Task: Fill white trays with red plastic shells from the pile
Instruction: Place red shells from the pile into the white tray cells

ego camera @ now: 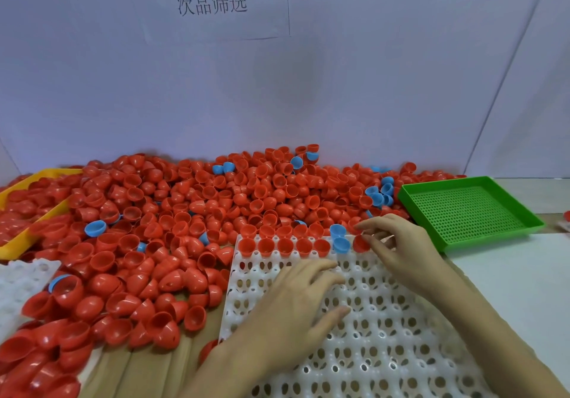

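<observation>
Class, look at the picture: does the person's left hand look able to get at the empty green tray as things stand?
Probably not easily. The left hand rests flat on the white tray, and the right hand, busy at a red shell, lies between it and the green tray.

Green perforated tray (468, 212) at right, resting on a white surface (524, 289), rim up, nothing inside. Far left of the green tray, at the opposite edge of view: yellow tray (18, 237), tilted, partly buried. Scattered between the two: blue shells (379, 195), one cluster just left of the green tray, one pair (339, 238) nearer, lone ones further left (95, 228). Behind the green tray: pale wall (370, 73) with a printed paper sign (212, 2), Chinese characters, top line cut off. Well left of and nearer than the green tray: brown cardboard (148, 370).
</observation>
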The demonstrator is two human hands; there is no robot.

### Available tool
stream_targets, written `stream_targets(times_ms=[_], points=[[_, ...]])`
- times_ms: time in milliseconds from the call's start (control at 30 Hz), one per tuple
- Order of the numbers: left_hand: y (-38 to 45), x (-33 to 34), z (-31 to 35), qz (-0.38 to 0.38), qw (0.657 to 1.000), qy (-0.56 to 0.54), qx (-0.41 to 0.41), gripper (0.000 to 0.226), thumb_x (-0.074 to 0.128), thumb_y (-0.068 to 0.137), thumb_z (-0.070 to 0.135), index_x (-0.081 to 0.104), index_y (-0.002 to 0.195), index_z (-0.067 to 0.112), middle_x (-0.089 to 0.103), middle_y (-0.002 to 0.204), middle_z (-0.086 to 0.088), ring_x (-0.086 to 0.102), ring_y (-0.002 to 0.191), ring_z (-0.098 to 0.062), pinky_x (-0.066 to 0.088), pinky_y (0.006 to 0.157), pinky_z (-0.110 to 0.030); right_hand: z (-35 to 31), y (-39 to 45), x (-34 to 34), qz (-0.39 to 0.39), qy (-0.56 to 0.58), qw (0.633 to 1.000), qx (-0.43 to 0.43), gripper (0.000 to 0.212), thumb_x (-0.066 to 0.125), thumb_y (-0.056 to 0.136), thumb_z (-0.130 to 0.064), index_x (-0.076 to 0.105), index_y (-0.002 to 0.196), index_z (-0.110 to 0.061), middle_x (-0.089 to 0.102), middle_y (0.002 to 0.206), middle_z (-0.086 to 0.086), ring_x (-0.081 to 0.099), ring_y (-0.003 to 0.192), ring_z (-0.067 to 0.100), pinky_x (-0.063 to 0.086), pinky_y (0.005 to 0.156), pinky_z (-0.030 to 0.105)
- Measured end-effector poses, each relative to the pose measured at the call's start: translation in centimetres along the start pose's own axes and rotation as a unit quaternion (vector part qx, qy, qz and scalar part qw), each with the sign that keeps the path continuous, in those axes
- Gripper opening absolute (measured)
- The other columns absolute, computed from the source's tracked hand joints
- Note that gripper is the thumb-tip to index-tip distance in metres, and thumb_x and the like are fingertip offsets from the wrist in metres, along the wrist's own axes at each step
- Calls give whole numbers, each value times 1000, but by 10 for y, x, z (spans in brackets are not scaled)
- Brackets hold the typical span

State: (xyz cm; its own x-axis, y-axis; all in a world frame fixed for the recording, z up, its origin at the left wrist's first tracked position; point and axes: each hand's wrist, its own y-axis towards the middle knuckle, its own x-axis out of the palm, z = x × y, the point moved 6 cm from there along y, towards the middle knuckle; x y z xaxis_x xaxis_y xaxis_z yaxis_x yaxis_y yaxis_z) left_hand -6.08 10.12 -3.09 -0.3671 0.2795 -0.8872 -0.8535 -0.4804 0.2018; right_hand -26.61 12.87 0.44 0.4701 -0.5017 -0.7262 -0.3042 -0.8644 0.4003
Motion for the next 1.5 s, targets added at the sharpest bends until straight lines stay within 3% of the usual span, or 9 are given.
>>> stream_targets(times_ms=[200,400,500,600,767,900,1067,1300,1500], points=[[-1,-2,1,7,1000,11,2,52,34,106,63,40,151,38,24,160,25,11,149,10,3,119,-16,-12,-1,-2,-5,34,998,-53,25,68,99,-15,76,119,-28,64,115,-15,65,102,3,55,82,23],[-2,-4,3,1,1000,-3,1,49,40,106,61,44,149,37,27,159,25,14,148,9,12,124,-21,-24,-8,15,-155,-3,983,-98,33,59,106,-29,67,137,-34,54,148,-27,40,140,-14,36,120,24],[1,-17,-2,19,992,-123,-27,37,51,104,56,54,139,42,37,149,36,28,141,16,28,116,-17,-25,-8,16,-171,-12,980,-102,32,56,107,-33,66,137,-37,51,149,-28,34,142,-17,32,121,20],[2,-52,-30,139,952,-259,-90,19,62,104,38,67,122,40,63,126,31,56,121,13,49,101,-13,-25,-7,13,-168,-8,981,-98,29,55,107,-36,69,132,-42,52,148,-30,35,141,-19,30,118,12],[-18,-93,-97,279,943,7,-184,25,57,106,25,66,129,20,62,128,14,53,123,-1,39,105,-19,-24,-7,7,-143,50,985,-79,28,55,104,-41,71,126,-46,49,149,-29,36,141,-18,31,116,16],[-23,-78,-140,141,945,88,-280,49,38,111,36,42,157,20,34,167,2,29,153,-15,22,124,-37,-25,-8,9,-150,41,985,-77,30,53,102,-48,71,126,-48,49,150,-30,36,141,-18,32,118,21],[-15,-68,-149,64,950,143,-272,48,26,109,38,36,155,34,8,175,4,14,157,-8,13,123,-36,-29,-8,12,-156,48,984,-74,29,52,103,-48,73,123,-47,50,150,-30,37,141,-17,35,118,21],[-12,-71,-151,102,948,178,-244,46,32,107,36,44,151,35,35,157,18,29,142,-10,18,115,-35,-33,-8,10,-148,49,985,-74,29,52,102,-48,74,120,-47,52,147,-30,39,139,-17,35,117,22],[-18,-93,-132,266,937,166,-153,23,62,101,16,71,122,22,61,124,11,53,114,-16,30,101,-32,-40,-10,4,-145,57,985,-68,29,53,100,-48,76,118,-45,56,145,-29,42,138,-17,35,117,22]])
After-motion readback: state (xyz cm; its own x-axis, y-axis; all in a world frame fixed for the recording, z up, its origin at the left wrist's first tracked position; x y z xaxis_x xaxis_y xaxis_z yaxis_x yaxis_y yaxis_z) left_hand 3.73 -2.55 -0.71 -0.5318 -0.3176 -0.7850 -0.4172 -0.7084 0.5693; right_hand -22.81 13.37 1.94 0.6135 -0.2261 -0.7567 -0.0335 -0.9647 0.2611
